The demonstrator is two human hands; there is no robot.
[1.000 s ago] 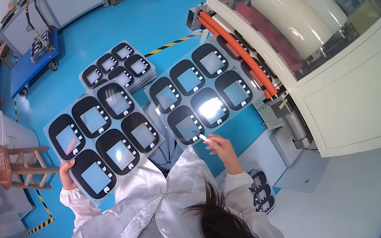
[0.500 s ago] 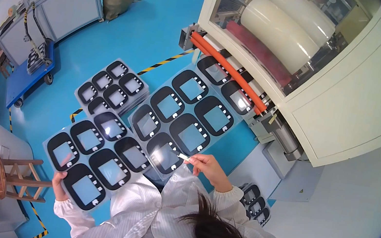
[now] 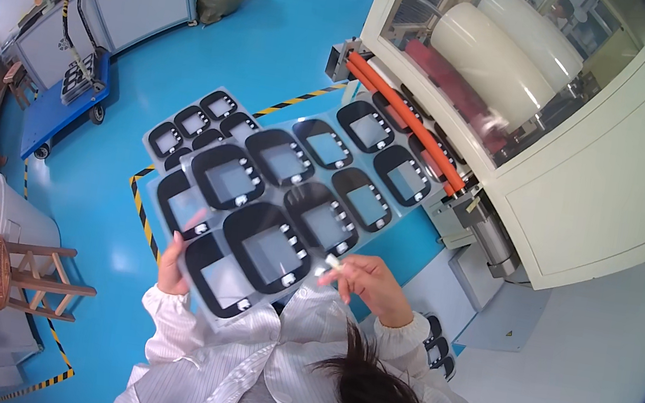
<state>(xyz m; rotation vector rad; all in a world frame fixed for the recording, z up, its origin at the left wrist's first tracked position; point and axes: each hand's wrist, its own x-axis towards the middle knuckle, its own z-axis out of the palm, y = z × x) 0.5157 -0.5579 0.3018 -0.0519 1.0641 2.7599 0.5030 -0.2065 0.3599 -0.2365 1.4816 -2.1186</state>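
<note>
A clear plastic sheet printed with several black rounded frames around pale windows is tilted in front of me. My left hand grips its near left edge, thumb on top. The sheet overlaps another clear sheet of the same print, which runs out from under the machine's orange roller. At the near right corner of the held sheet, my right hand pinches a small white-handled tool. The tool is blurred, and its exact kind cannot be made out.
A stack of printed sheets lies beyond the held one. The cream machine with its orange roller stands at the right. More sheets lie low by my right elbow. Leftward are a wooden stool, a white bin and a blue trolley.
My left hand has moved right and away from me, carrying its sheet over the one from the machine. My right hand keeps hold of the small tool near the sheets' edge. The view has shifted slightly.
</note>
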